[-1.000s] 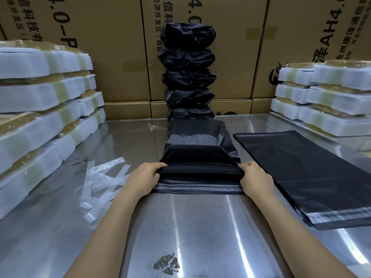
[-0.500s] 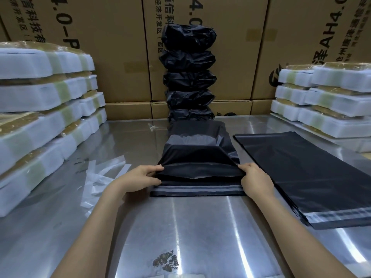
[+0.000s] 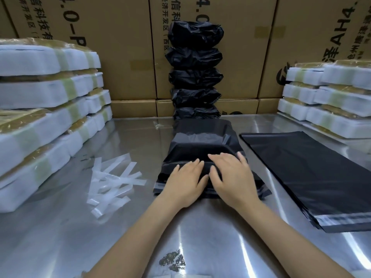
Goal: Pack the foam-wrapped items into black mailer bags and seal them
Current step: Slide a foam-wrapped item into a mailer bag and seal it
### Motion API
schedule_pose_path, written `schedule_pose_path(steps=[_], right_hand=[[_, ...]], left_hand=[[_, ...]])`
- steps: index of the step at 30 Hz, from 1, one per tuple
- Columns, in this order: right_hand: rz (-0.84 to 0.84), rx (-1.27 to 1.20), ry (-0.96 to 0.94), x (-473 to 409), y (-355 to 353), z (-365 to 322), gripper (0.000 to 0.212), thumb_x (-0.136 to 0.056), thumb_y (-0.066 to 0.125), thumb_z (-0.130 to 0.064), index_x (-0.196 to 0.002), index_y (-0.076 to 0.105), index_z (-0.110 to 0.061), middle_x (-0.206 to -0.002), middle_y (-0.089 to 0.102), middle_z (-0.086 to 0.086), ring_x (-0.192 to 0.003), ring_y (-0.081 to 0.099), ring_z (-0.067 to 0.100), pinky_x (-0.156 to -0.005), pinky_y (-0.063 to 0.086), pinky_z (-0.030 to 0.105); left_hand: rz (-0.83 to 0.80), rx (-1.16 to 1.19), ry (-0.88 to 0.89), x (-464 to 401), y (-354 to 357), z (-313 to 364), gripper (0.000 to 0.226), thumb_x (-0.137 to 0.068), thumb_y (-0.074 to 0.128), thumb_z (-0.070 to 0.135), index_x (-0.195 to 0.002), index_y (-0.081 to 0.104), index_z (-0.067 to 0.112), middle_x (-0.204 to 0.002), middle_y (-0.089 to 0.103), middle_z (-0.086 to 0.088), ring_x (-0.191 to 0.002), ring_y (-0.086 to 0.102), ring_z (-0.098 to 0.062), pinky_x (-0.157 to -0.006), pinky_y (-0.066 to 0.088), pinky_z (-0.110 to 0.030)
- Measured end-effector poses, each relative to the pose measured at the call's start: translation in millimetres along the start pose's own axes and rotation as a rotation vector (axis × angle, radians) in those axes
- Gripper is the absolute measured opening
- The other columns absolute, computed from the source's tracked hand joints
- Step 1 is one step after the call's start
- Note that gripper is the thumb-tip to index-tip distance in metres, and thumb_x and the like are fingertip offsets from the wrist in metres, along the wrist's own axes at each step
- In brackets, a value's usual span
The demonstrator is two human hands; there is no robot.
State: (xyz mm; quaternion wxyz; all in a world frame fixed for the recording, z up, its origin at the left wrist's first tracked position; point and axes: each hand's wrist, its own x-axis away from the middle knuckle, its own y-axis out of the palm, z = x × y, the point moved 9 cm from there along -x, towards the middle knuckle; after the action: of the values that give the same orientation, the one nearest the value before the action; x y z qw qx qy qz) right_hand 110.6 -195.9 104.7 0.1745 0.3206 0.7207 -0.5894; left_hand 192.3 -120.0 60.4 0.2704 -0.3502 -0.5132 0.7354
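A shiny steel table (image 3: 60,237) reflects overhead light, backed by a wall of printed cardboard cartons (image 3: 124,47).

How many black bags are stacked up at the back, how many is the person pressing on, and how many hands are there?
Sealed black bags in the back stack: 5
Filled bag under the hands: 1
Hands: 2, left hand and right hand
Total: 8

A heap of clear peeled strips (image 3: 114,182) is strewn on the shiny metal surface (image 3: 66,233), which bears a dark stain (image 3: 173,260). Printed cardboard boxes (image 3: 120,47) are stacked behind.
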Motion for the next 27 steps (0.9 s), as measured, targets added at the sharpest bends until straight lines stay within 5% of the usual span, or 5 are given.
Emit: schedule_pose_path(steps=[3,6,19,27], right_hand=[[-0.28,0.079,0.131,3.2,40.6,21.4,0.053,-0.101,0.029,-0.042,-0.15,0.028,-0.023,-0.156,0.029,-0.007,-0.145,0.019,0.012,-0.118,0.009,0.037],[-0.467,0.086,0.271,13.0,59.1,51.1,0.058,-0.1,0.026,-0.049,-0.153,0.018,-0.027,-0.16,0.013,-0.009,-0.147,0.011,0.015,-0.118,0.009,0.041],[-0.506,0.153,0.433,23.9,52.5,72.5,0.065,-0.095,0.022,-0.062,-0.152,0.016,-0.032,-0.161,0.007,-0.008,-0.148,0.005,0.018,-0.118,0.007,0.042],[-0.555,0.18,0.49,31.2,48.6,77.7,0.064,-0.098,0.017,-0.057,-0.154,0.011,-0.026,-0.162,0.003,-0.004,-0.149,0.0,0.017,-0.118,0.002,0.046]], left_hand=[[-0.084,0.004,-0.037,1.2,14.1,-8.2,0.055,-0.1,0.026,0.046,-0.15,0.024,0.023,-0.158,0.017,0.005,-0.146,0.012,-0.013,-0.117,0.01,-0.043],[-0.128,0.024,-0.086,2.5,17.0,-20.2,0.053,-0.099,0.025,0.051,-0.148,0.026,0.031,-0.16,0.011,0.005,-0.147,0.007,-0.016,-0.117,0.005,-0.043],[-0.118,-0.027,-0.255,4.5,17.5,-52.5,0.064,-0.096,0.014,0.061,-0.151,0.015,0.029,-0.16,0.006,0.002,-0.147,0.005,-0.017,-0.117,0.008,-0.036],[-0.066,-0.052,-0.423,15.6,10.2,-66.6,0.066,-0.096,0.016,0.059,-0.152,0.014,0.023,-0.16,0.006,0.001,-0.147,0.005,-0.016,-0.117,0.003,-0.046]])
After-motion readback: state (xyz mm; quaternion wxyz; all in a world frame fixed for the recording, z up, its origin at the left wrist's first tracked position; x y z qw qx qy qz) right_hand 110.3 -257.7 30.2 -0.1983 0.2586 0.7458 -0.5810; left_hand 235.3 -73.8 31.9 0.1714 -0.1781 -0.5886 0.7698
